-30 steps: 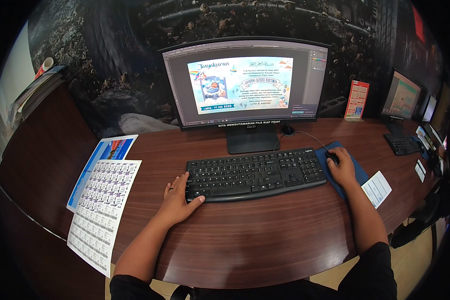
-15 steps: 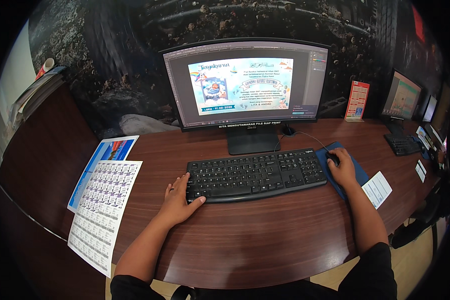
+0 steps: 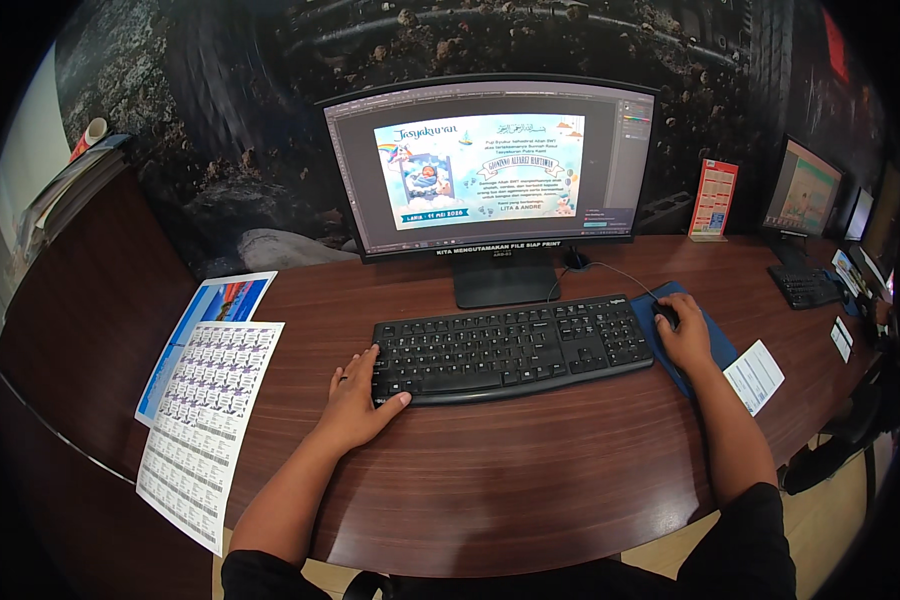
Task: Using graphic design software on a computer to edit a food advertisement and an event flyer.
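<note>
My left hand [image 3: 354, 398] rests at the left end of a black keyboard [image 3: 510, 352]. Its fingers are stretched along the edge keys and the thumb lies apart near the front corner; it holds nothing. Over a blue mouse pad [image 3: 715, 345], my right hand [image 3: 686, 332] is curved round a black computer mouse [image 3: 664, 314], which it partly covers. Behind the keyboard stands a monitor [image 3: 345, 190] on a black foot. On its screen is a light-blue design with a baby picture and clouds, inside a dark editing window.
Printed sheets [image 3: 195, 440] lie on the left of the brown desk [image 3: 500, 470], beside a tall wooden panel [image 3: 80, 330]. To the right are a white card [image 3: 756, 378], an upright red desk calendar [image 3: 714, 200], a second monitor [image 3: 802, 190] and another keyboard [image 3: 806, 288].
</note>
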`<state>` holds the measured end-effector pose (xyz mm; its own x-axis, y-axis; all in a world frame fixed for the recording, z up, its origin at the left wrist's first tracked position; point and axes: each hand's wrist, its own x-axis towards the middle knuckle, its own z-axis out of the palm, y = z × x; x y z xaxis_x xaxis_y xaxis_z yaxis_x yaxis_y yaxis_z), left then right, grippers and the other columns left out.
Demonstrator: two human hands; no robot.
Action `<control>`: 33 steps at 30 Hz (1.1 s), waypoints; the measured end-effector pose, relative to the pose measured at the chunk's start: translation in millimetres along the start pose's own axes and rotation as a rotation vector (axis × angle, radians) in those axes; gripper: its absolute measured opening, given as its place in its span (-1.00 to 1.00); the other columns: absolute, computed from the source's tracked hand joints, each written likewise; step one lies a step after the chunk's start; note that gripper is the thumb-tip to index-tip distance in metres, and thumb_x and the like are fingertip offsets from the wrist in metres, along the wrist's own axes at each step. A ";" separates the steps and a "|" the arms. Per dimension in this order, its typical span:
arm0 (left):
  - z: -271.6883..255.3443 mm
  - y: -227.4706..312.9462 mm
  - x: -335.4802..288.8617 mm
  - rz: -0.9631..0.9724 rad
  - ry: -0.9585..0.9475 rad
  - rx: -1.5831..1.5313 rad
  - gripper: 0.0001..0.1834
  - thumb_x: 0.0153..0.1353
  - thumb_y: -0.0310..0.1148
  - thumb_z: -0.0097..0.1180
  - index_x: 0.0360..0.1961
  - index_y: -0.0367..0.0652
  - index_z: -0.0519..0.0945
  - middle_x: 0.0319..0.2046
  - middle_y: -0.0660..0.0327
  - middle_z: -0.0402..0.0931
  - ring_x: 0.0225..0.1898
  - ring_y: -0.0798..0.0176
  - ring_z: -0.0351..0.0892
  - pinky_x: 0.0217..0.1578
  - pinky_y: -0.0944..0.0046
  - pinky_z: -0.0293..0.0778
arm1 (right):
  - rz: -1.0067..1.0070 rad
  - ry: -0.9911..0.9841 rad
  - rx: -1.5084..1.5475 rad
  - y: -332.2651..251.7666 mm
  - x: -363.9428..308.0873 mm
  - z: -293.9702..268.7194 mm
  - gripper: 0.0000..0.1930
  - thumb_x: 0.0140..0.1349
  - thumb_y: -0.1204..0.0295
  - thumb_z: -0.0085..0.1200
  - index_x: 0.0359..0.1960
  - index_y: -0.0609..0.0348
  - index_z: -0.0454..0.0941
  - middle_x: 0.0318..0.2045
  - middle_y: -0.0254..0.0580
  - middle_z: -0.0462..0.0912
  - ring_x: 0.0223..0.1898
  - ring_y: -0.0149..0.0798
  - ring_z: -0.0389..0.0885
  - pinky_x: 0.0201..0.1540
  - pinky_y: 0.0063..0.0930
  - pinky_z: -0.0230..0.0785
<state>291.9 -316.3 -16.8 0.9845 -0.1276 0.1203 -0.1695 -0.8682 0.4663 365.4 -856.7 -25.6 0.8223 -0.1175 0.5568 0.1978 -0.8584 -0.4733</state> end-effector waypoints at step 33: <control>1.8 -1.6 -0.3 0.003 0.015 -0.008 0.06 0.28 0.19 0.22 0.55 -0.34 0.10 0.50 -0.27 0.16 0.58 -0.26 0.00 0.53 -0.26 -0.21 | -0.033 -0.079 0.080 -2.5 1.3 -4.0 -0.66 0.19 0.47 0.34 0.01 0.24 0.66 0.12 0.04 0.58 0.14 0.05 0.62 0.16 -0.24 0.49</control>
<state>291.9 -315.7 -19.1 0.9832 -0.1232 0.1347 -0.1731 -0.8638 0.4732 363.9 -856.7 -21.0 0.8536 -0.0469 0.5188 0.2651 -0.8182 -0.5101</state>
